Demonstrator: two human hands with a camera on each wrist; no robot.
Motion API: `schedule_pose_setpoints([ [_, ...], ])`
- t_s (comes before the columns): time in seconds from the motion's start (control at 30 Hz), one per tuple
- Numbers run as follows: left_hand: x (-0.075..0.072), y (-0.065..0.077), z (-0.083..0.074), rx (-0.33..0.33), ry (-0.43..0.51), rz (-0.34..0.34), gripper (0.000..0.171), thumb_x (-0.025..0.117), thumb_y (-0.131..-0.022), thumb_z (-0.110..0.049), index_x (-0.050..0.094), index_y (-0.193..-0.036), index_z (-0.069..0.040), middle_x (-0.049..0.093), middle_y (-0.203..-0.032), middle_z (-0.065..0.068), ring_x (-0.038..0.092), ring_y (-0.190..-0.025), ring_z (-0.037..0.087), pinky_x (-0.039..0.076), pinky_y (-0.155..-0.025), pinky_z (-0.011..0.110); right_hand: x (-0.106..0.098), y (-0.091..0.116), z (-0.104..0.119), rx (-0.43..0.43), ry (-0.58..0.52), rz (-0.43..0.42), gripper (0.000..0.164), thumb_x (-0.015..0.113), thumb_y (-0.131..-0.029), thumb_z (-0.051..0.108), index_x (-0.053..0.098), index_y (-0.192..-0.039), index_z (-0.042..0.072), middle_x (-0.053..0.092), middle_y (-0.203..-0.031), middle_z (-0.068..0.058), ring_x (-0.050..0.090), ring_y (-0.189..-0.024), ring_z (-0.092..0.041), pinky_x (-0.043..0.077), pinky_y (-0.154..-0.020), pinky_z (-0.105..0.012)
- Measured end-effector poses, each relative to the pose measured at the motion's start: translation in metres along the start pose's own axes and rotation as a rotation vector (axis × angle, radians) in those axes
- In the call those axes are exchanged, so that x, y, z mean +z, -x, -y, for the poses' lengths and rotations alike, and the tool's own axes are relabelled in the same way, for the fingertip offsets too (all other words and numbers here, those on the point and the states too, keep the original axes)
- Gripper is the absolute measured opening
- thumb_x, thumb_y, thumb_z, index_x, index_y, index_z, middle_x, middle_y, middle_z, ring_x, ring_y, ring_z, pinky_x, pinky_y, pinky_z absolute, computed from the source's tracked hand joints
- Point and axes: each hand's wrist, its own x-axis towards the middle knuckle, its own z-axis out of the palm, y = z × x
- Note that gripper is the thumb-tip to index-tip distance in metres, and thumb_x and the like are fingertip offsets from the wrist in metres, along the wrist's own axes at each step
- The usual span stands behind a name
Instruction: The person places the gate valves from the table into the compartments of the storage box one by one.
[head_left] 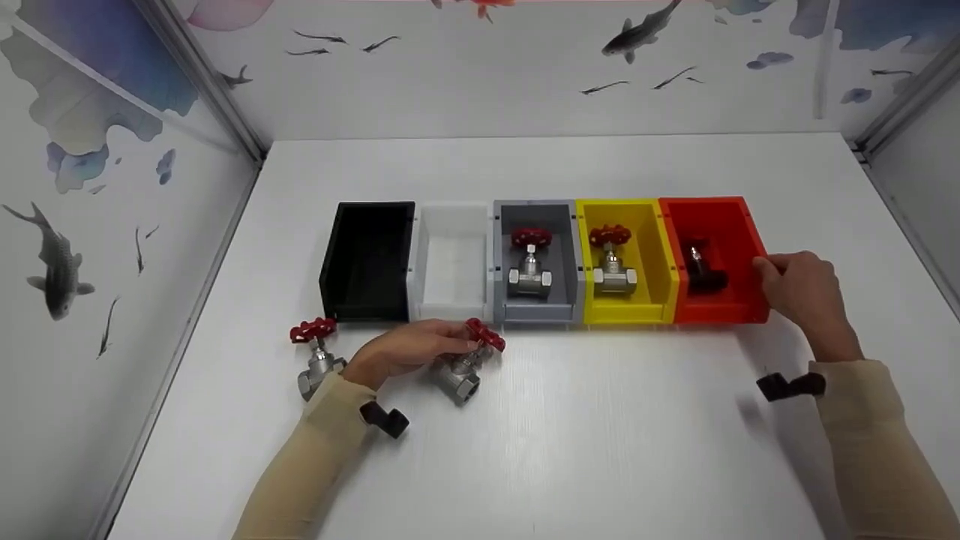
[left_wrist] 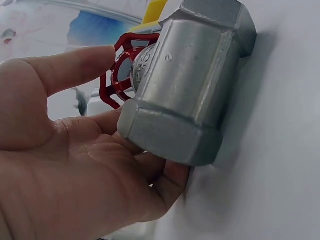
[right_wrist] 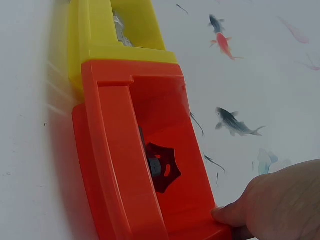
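My left hand [head_left: 409, 349] holds a metal valve [head_left: 459, 381] with a red handwheel [head_left: 485, 334], tilted, in front of the white bin [head_left: 454, 309]. In the left wrist view the thumb touches the handwheel [left_wrist: 120, 75] and fingers curl under the silver body [left_wrist: 185, 75]; whether it clears the table is unclear. Another red-wheeled valve [head_left: 319, 367] stands left of that hand, partly hidden by the wrist. My right hand [head_left: 806, 289] pinches the right wall of the red bin [head_left: 739, 304]. Inside that bin lies a black-bodied valve [head_left: 705, 277].
Joined in a row are a black bin [head_left: 367, 311], the white bin, a grey bin [head_left: 540, 311], a yellow bin [head_left: 626, 313] and the red one. One red-wheeled valve lies in the grey bin, another in the yellow. Printed walls edge the white table [head_left: 570, 450].
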Motion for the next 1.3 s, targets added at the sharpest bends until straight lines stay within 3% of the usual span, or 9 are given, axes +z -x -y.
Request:
schedule_pose_setpoints([
  [0.2, -0.001, 0.004, 0.003, 0.058, 0.003, 0.008, 0.021, 0.061, -0.097, -0.019, 0.062, -0.113, -0.005, 0.053, -0.096, 0.0, 0.048, -0.094, 0.016, 0.04, -0.086, 0.03, 0.0, -0.001, -0.001, -0.002, -0.004, 0.002, 0.053, 0.043, -0.106, 0.031, 0.05, -0.135, -0.013, 0.066, -0.094, -0.028, 0.055, -0.076, -0.029, 0.044, -0.057, -0.031],
  [0.57, -0.004, 0.01, 0.016, 0.141, 0.001, 0.018, 0.044, 0.071, -0.09, -0.011, 0.058, -0.13, -0.002, 0.061, -0.114, 0.007, 0.059, -0.105, 0.018, 0.048, -0.091, 0.03, 0.0, 0.0, 0.0, 0.032, -0.001, 0.025, 0.056, 0.041, -0.106, 0.033, 0.047, -0.137, -0.013, 0.064, -0.101, -0.03, 0.054, -0.08, -0.031, 0.045, -0.061, -0.032],
  [0.8, -0.005, 0.013, 0.019, 0.133, -0.047, -0.016, 0.064, 0.079, -0.082, -0.007, 0.054, -0.14, -0.007, 0.061, -0.132, 0.008, 0.056, -0.123, 0.023, 0.04, -0.108, 0.041, 0.0, -0.001, -0.002, -0.004, 0.006, -0.005, 0.054, 0.042, -0.106, 0.032, 0.05, -0.134, -0.013, 0.064, -0.107, -0.035, 0.057, -0.079, -0.031, 0.044, -0.058, -0.031],
  [1.1, -0.003, 0.014, 0.022, 0.134, -0.078, -0.064, 0.067, 0.079, -0.08, -0.005, 0.053, -0.141, -0.008, 0.058, -0.138, 0.009, 0.053, -0.126, 0.026, 0.034, -0.113, 0.045, 0.0, -0.001, -0.002, 0.016, -0.003, 0.013, 0.056, 0.042, -0.106, 0.034, 0.049, -0.136, -0.013, 0.064, -0.106, -0.033, 0.057, -0.08, -0.032, 0.046, -0.06, -0.03],
  [1.3, -0.002, 0.016, 0.023, 0.125, -0.117, -0.11, 0.069, 0.081, -0.079, -0.012, 0.053, -0.142, -0.011, 0.056, -0.141, 0.006, 0.049, -0.132, 0.026, 0.028, -0.116, 0.048, 0.0, -0.001, -0.002, 0.02, -0.004, 0.018, 0.056, 0.042, -0.106, 0.033, 0.048, -0.136, -0.013, 0.063, -0.109, -0.034, 0.057, -0.082, -0.033, 0.047, -0.061, -0.028],
])
